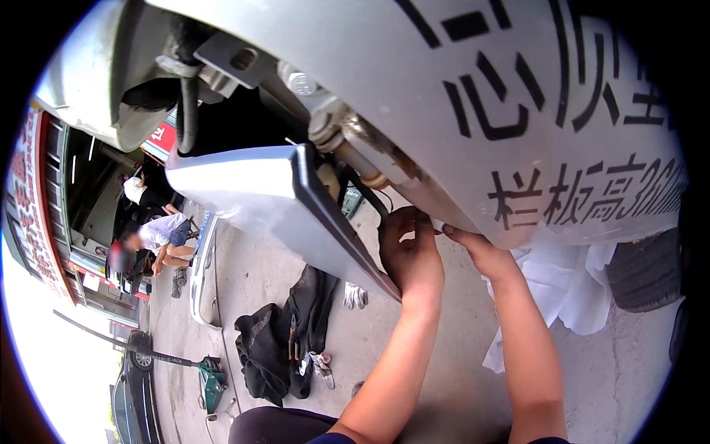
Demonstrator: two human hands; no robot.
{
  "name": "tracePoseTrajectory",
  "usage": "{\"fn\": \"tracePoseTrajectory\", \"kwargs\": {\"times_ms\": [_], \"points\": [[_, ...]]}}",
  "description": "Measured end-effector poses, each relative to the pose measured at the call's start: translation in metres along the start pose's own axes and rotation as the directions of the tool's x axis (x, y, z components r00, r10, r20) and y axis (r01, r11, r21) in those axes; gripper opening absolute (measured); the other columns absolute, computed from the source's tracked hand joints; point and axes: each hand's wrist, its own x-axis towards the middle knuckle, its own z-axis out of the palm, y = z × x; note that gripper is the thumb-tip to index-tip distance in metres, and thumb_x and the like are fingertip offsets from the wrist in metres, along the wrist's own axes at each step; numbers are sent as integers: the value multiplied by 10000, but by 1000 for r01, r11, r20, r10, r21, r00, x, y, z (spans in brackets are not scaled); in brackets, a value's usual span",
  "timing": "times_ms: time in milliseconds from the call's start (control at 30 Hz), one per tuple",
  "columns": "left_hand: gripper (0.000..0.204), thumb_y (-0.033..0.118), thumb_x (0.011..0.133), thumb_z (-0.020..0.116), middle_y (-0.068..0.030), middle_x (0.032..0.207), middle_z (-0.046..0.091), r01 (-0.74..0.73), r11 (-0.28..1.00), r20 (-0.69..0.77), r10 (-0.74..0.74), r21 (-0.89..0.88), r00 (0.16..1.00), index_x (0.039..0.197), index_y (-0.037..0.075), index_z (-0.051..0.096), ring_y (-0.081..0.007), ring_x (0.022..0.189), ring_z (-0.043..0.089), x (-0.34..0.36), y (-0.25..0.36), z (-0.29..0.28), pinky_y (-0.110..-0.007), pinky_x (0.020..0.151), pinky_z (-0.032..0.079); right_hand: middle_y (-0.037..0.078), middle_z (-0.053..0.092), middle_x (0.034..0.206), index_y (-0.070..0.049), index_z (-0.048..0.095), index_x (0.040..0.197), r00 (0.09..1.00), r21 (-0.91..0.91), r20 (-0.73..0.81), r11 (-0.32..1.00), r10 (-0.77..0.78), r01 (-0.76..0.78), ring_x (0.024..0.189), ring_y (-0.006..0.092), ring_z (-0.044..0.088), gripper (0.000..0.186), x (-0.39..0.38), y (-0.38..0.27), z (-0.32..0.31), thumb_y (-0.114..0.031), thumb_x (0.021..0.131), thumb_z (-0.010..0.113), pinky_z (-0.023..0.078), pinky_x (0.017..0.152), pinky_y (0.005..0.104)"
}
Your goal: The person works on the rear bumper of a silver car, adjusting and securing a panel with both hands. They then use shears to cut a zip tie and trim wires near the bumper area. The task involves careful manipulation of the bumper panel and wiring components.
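Observation:
Both arms reach up from the lower edge to the underside of a white vehicle panel (444, 81) with dark lettering. My left hand (414, 255) is closed, its fingers curled behind the edge of a silver-grey body part (244, 189) with a dark rim. A thin black cable (373, 203) runs down to these fingers. Close beside it, my right hand (477, 250) pinches at the lower edge of the white panel. A small pale bit shows between the two hands, too small to name. What either hand grips is mostly hidden. Above the left hand run metal fittings and a bolt (302, 83).
On the concrete lie a black garment (266, 348), a grey-white glove (355, 296) and a green floor jack (211, 381). White cloth (566, 285) hangs beside a tyre (645, 274) at right. A seated person (164, 235) is at far left, near a dark car (133, 399).

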Motion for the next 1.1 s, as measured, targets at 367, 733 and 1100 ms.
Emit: {"fn": "tracePoseTrajectory", "kwargs": {"times_ms": [367, 733, 1100], "points": [[95, 91, 1059, 633, -91, 989, 698, -115, 975, 27, 112, 190, 993, 1107, 23, 678, -189, 958, 686, -16, -50, 8, -340, 794, 530, 134, 705, 1330, 23, 657, 1365, 998, 171, 6, 984, -58, 56, 1264, 256, 631, 443, -4, 19, -8, -85, 940, 717, 479, 1094, 382], [147, 122, 1111, 527, -47, 937, 605, 66, 993, 26, -69, 94, 997, 1082, 15, 625, -152, 860, 524, -8, -18, 0, -335, 800, 448, 91, 741, 1185, -3, 720, 1230, 986, -106, 20, 981, -164, 166, 1149, 204, 665, 294, 5, 5, 10, -113, 962, 768, 543, 970, 356], [307, 116, 1054, 579, -134, 1222, 572, -127, 990, -247, 108, -61, 963, 1305, -21, 468, -212, 1151, 548, -18, 5, 6, -385, 1046, 429, 146, 714, 1258, 31, 650, 1331, 998, -19, 26, 998, 62, -62, 1187, 237, 651, 362, 3, -4, 34, -243, 1103, 587, 536, 1019, 388]]}}
